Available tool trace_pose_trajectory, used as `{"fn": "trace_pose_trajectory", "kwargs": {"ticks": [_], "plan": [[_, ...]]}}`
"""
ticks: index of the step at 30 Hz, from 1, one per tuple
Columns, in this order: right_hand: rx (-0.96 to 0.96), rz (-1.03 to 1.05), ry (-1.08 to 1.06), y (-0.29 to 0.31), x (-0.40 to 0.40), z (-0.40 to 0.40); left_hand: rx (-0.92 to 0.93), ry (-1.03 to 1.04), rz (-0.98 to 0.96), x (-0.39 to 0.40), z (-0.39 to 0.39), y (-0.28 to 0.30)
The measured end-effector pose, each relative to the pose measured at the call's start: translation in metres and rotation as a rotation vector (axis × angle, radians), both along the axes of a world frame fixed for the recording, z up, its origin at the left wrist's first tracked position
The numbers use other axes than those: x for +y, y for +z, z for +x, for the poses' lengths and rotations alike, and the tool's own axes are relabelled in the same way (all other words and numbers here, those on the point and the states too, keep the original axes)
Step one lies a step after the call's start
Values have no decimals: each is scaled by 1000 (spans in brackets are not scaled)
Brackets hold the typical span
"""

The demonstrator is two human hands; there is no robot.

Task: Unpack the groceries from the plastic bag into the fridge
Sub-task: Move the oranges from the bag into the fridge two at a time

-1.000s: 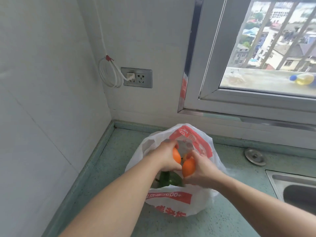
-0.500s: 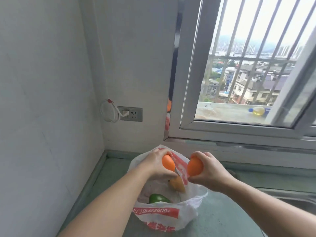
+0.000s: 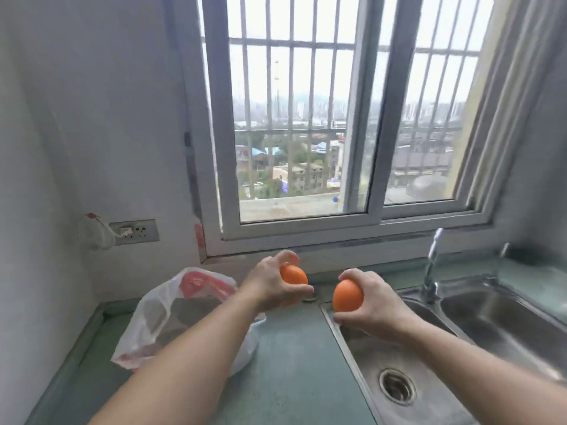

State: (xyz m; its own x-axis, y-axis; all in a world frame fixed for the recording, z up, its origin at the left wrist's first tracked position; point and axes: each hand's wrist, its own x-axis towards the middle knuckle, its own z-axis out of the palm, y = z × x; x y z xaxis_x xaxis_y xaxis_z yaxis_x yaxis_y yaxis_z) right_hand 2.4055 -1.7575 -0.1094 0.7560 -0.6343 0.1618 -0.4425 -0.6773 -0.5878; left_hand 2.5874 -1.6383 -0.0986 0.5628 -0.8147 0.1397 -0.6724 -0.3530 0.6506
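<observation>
Holding one orange (image 3: 293, 275) in left hand (image 3: 270, 286), another orange (image 3: 347, 295) in right hand (image 3: 372, 303), above counter beside bag (image 3: 159, 314). Risk: smooth round fruit slipping into sink (image 3: 460, 342); fridge unseen.

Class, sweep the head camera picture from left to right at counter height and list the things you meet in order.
White coiled cable → grey wall socket → white and red plastic bag → left hand holding an orange fruit → right hand holding a second orange fruit → chrome tap.
</observation>
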Motion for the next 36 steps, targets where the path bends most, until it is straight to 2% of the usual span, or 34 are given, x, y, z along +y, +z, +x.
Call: {"fn": "trace_pose_trajectory", "kwargs": {"ticks": [8, 14, 18, 22, 27, 31, 34, 36], "plan": [[-70, -56, -414, 52, -45, -246, -69, -420, -114, -117, -218, 60], [-64, -109, -776, 69, -52, -408, -90, -736, -177, -184, -377, 80], [-97, -128, -964, 71, -44, -484, -4, -931, -193, -212, -467, 79], [-113, -144, -1160, 73, -36, -554, -39, -1135, -187, -236, -552, 74], [-106, -177, -1433, 72, -22, -622, -35, -1356, -214, -270, -640, 73], [-103, -192, -1634, 68, -4, -664, 38, -1546, -181, -287, -707, 71], [-90, -222, -1773, 63, 19, -691, -59, -1692, -203, -287, -758, 61], [-54, -219, -1853, 59, 42, -708, -53, -1785, -177, -274, -793, 51]]}}
